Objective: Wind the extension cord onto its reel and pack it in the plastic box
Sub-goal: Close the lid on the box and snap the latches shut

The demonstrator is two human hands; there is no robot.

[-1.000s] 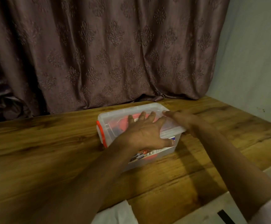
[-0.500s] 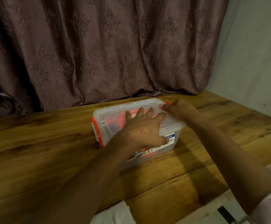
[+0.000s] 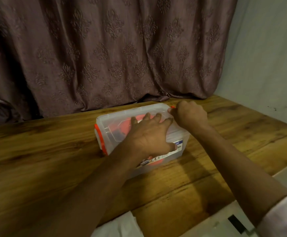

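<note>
A clear plastic box [image 3: 115,117] with its lid on stands on the wooden table [image 3: 36,159]. The orange cord reel [image 3: 122,127] shows dimly through the lid. An orange latch [image 3: 99,137] runs down the box's left end. My left hand [image 3: 149,135] lies flat on the lid, fingers spread, thumb over the front wall. My right hand [image 3: 189,115] is curled at the box's far right end, fingers on the second orange latch [image 3: 172,107], which is mostly hidden.
A dark patterned curtain [image 3: 105,53] hangs along the back edge of the table, and a pale wall [image 3: 267,57] closes the right side. A white ledge [image 3: 225,219] runs along the table's near right edge.
My right hand has slid from lying flat on the lid to the box's far right end and curled there. The left hand stays pressed on the lid.
</note>
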